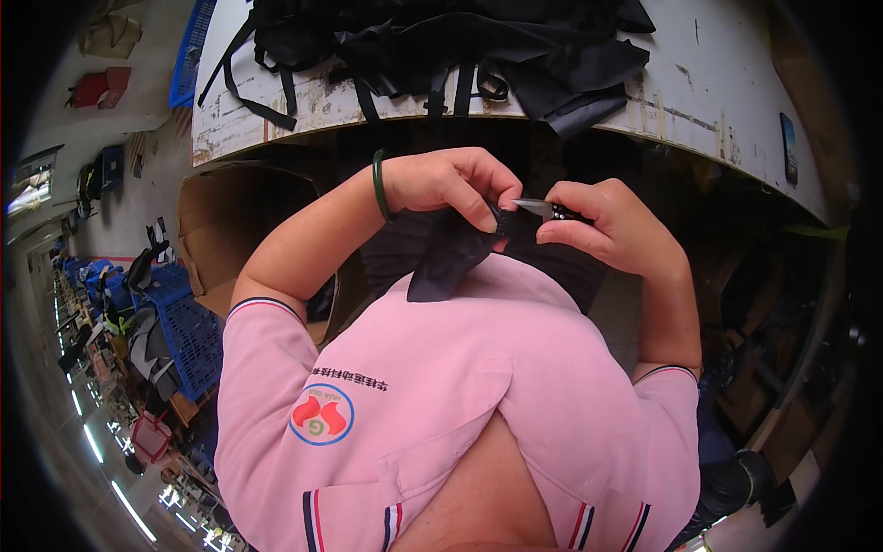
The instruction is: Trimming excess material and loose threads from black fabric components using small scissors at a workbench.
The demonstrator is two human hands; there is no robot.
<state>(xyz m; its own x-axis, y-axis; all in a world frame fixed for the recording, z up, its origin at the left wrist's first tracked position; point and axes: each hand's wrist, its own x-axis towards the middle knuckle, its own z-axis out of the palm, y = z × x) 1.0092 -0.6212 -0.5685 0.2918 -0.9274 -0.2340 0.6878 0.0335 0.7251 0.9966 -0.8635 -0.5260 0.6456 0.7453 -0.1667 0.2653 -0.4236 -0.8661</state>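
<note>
Left hand [451, 184]: thumb and fingers pinch a black fabric piece [449, 256] in front of the pink shirt [515, 322], seemingly to steady its edge. Right hand [618, 221]: clamped on small snips [550, 211], tip pointing left, just beside that edge, presumably for control. Far: white table [694, 115], black strapped fabric [441, 46] heaped on it.

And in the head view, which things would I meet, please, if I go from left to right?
Lower blue crate, green bracelet, held black fabric piece, small pointed snips, dark phone-like object.
</note>
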